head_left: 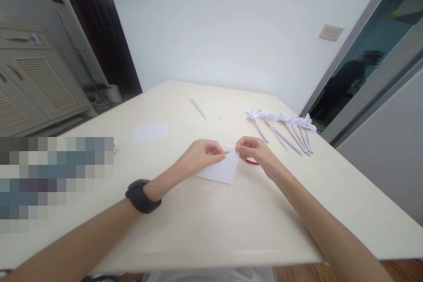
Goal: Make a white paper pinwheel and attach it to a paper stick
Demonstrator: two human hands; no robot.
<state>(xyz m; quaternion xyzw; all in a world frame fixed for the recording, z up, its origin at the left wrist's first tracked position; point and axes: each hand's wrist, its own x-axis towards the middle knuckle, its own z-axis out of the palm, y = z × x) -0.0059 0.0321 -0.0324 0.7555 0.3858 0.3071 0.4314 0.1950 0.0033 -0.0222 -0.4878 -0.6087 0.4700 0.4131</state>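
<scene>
Between my two hands is a white sheet of paper (220, 171), held just above the table. My left hand (205, 155) pinches its upper left edge between thumb and fingers. At the upper right corner, the fingertips of my right hand (254, 150) are closed on the same sheet. Partly hidden behind my right hand, a red curved handle (252, 162) shows on the table, perhaps of scissors. Something thin and pale lies just beyond the paper, too small to make out.
White paper flowers with rolled paper stems (286, 121) lie at the right. Two thin paper sticks (198, 109) and tiny scraps are toward the back. A flat white sheet (150, 133) lies left on the table (205, 220). A person (345, 81) is beyond the doorway.
</scene>
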